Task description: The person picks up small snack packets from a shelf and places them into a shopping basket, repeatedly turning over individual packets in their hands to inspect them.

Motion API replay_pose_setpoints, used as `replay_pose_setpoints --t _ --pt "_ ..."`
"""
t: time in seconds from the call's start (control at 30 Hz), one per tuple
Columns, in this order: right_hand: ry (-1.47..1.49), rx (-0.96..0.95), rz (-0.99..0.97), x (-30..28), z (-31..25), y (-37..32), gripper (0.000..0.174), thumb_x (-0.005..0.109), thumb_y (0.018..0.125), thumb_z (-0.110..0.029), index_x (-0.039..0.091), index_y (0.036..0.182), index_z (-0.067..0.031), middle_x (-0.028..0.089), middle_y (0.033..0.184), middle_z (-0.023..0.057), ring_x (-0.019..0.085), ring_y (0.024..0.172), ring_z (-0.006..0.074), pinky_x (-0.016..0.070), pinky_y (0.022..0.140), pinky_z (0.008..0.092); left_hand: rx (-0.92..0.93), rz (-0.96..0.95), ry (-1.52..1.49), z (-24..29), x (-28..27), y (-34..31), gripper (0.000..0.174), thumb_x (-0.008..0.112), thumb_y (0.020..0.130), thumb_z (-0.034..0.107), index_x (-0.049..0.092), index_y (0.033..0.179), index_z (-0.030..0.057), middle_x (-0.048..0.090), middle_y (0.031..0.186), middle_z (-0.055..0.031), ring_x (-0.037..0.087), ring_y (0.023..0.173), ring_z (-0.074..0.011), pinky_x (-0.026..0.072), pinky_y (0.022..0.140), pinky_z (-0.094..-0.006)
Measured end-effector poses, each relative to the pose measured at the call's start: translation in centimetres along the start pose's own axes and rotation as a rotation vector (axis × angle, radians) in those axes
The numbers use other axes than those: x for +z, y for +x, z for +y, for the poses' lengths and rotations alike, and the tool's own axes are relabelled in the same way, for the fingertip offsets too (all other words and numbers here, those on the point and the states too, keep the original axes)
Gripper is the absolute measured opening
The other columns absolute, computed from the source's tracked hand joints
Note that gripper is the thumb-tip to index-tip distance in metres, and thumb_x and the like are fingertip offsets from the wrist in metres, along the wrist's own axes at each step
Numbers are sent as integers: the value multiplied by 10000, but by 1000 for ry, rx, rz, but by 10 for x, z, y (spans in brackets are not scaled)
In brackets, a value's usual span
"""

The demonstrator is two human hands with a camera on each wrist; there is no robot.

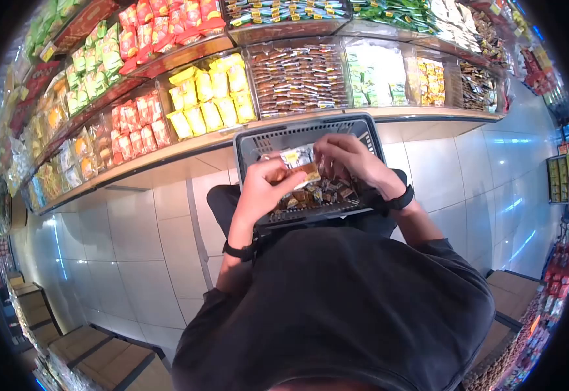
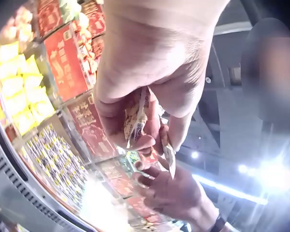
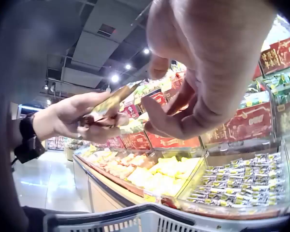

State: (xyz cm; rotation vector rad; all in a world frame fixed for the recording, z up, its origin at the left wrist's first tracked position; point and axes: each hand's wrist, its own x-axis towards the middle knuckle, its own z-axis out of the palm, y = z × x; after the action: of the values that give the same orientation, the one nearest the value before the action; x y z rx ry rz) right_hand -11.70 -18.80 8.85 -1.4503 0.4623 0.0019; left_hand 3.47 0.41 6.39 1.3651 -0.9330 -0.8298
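Observation:
Over a grey shopping basket (image 1: 240, 151), my left hand (image 1: 261, 189) grips small snack packets (image 1: 299, 158) with white, yellow and brown wrappers. In the left wrist view one patterned packet (image 2: 137, 118) sits between the fingers and thumb, and another packet (image 2: 169, 155) sticks out beside the thumb. My right hand (image 1: 349, 155) hovers just right of the packets. Its fingers (image 3: 176, 126) are loosely bent, with nothing showing between them in the right wrist view. Many small dark and brown packets (image 1: 323, 194) lie in the basket below both hands.
The basket stands at the person's lap, against the front of a shop shelf (image 1: 278, 118). Bins there hold yellow bags (image 1: 209, 98), red packets (image 1: 139, 124) and rows of brown packets (image 1: 297, 78). Wooden stools (image 1: 105, 352) stand behind on the tiled floor (image 1: 128, 260).

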Motion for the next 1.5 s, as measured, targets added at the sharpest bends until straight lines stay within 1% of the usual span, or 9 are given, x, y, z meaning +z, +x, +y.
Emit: replay_pose_setpoints --t 0.1,0.23,0.43,0.5,0.53,0.7,0.9,1.13,1.5 --pt "-508 -427 -209 2 -18 27 242 682 975 -184 684 1158 -26 714 903 21 619 668 121 499 613 264 151 -9 343 -9 -6 3 231 837 797 110 666 849 -36 539 745 -87 466 628 -172 407 584 -329" --pt "-742 -323 -231 7 -38 49 215 781 866 -150 722 1020 -11 707 826 102 619 683 152 516 662 313 101 77 310 -22 -13 5 157 796 842 67 687 892 -35 680 937 -95 616 788 -164 494 719 -289" --pt "-883 -614 405 -35 -54 157 91 646 920 -76 679 893 5 678 806 215 662 725 393 529 663 424 16 338 96 -49 -46 -12 61 691 935 32 689 944 -29 689 947 -73 580 741 -73 463 638 -244" --pt "-1037 -884 469 -57 -46 213 76 640 928 -78 666 956 -12 669 826 204 649 800 415 529 695 462 -223 -53 -289 -11 -56 -24 73 697 934 45 704 920 -26 702 946 -134 651 870 -190 510 772 -316" --pt "-1136 -920 497 -69 -35 241 136 636 912 -82 655 1039 -37 674 886 177 666 842 398 534 712 480 -20 -218 -305 7 -62 -30 77 670 950 39 715 940 -22 704 987 -151 655 870 -216 514 764 -324" --pt "-1418 -855 482 -93 -3 322 180 594 875 -59 639 1049 -66 679 972 115 707 842 334 566 708 445 541 -933 -479 65 -85 -45 192 573 986 -4 745 1071 15 662 1216 -235 644 849 -324 526 730 -376" --pt "-1763 -595 403 -97 15 350 167 597 858 -47 642 1014 -86 670 961 102 718 878 296 573 730 428 618 -915 -487 56 -105 -75 224 531 978 -51 738 1061 -33 664 1172 -237 560 684 -318 479 576 -376" --pt "-1683 -469 398 -97 11 361 193 577 887 -66 698 1034 -95 726 974 136 712 898 328 570 789 441 404 -836 -331 70 -101 -74 178 545 972 -47 702 1057 -43 651 1178 -218 603 836 -368 505 724 -421" --pt "-1485 -698 485 -82 4 307 177 615 867 -61 642 1042 -49 707 922 178 714 832 372 585 709 456 284 -787 -338 67 -109 -113 287 541 923 -128 722 1127 -37 657 1190 -223 631 914 -373 504 784 -417"
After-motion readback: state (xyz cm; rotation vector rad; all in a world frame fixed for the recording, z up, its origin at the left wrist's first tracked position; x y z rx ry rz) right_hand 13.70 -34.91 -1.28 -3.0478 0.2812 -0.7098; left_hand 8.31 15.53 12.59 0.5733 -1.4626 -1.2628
